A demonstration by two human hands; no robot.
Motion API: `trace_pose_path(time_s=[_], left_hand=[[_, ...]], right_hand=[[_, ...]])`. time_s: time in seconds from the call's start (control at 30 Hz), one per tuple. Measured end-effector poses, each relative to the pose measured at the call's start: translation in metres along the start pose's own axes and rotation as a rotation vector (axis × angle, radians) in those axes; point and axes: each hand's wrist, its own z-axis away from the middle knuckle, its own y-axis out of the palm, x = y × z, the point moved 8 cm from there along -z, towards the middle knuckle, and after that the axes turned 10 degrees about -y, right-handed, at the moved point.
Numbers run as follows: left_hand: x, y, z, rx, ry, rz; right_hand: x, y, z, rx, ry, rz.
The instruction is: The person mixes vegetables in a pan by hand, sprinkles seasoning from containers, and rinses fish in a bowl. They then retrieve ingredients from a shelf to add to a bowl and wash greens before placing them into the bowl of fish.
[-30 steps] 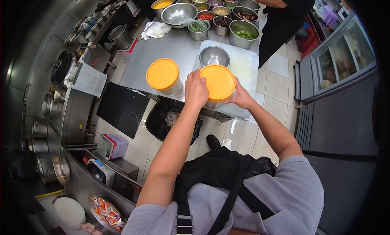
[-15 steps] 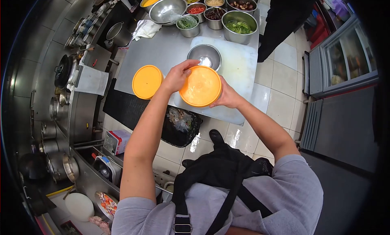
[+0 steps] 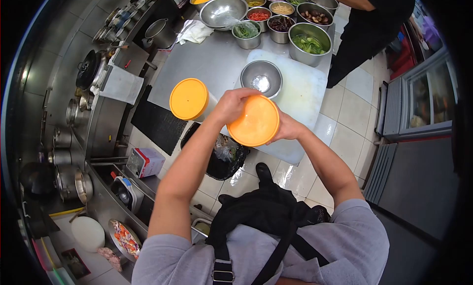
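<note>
Both of my hands grip a container with an orange lid above the near edge of the steel table. My left hand wraps the lid's upper left rim. On the other side my right hand holds the right side, its fingers partly hidden under the container. A second container with an orange lid stands on the table to the left. Just behind my hands, an empty metal bowl rests on a white cutting board.
Metal bowls of cut vegetables crowd the table's far end, beside a white cloth. A lined bin stands below the near edge. A person in black stands at the far right. A glass-door fridge is at right.
The lidded container in my hands has moved nearer to my body and tilted, its lid facing me more. My hands still hold it. The camera view has shifted.
</note>
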Motion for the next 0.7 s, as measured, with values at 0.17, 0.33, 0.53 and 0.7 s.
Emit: trace_pose_path(time_s=[0.17,0.33,0.53,0.7], left_hand=[[-0.035,0.020,-0.022,0.344,0.240,-0.288],[-0.024,-0.034,0.023,-0.281,-0.092,-0.242],[0.003,-0.019,0.050,-0.329,-0.151,-0.145],[-0.011,0.003,0.000,0.007,0.145,-0.196]], right_hand=[[-0.004,0.015,0.005,0.077,-0.022,-0.042],[0.012,0.020,0.031,-0.289,-0.042,0.135],[0.009,0.016,0.032,-0.316,-0.097,0.213],[-0.001,0.013,0.016,-0.080,0.006,0.103]])
